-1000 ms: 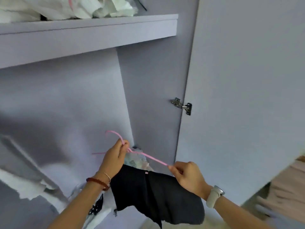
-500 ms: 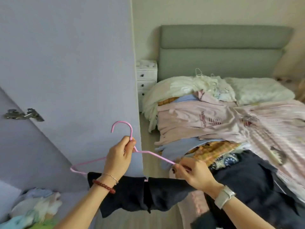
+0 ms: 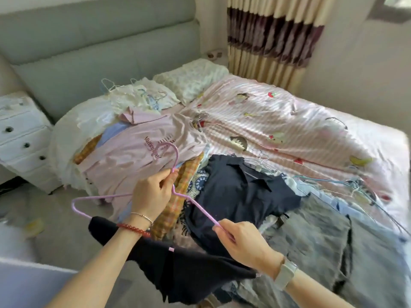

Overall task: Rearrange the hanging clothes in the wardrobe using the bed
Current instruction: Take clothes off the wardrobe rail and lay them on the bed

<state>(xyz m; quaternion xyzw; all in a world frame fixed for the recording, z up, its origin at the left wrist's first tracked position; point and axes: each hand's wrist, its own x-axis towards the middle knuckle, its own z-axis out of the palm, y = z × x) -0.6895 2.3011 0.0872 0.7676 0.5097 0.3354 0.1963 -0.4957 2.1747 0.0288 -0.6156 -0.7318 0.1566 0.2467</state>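
Note:
A pink hanger [image 3: 97, 198] carries a black garment [image 3: 178, 267] that droops over its lower bar, above the bed's near edge. My left hand [image 3: 153, 194] grips the hanger at the neck below the hook. My right hand [image 3: 240, 238] pinches the hanger's right arm near its end. The bed [image 3: 289, 121] has a pink striped cover and holds a pile of clothes: a pink printed shirt [image 3: 138, 152], a navy collared shirt [image 3: 240, 187], grey denim [image 3: 333, 247] and white garments [image 3: 138, 94] on hangers by the headboard.
A white bedside drawer unit [image 3: 20, 138] stands left of the bed. Loose wire hangers [image 3: 347, 185] lie on the right part of the cover. Striped curtains [image 3: 271, 38] hang behind the bed. A pale wardrobe edge [image 3: 26, 283] shows at bottom left.
The view has swung from the wardrobe interior past its door to the bed. Both hands carried the pink hanger with the black garment over the clothes pile, keeping the same grips.

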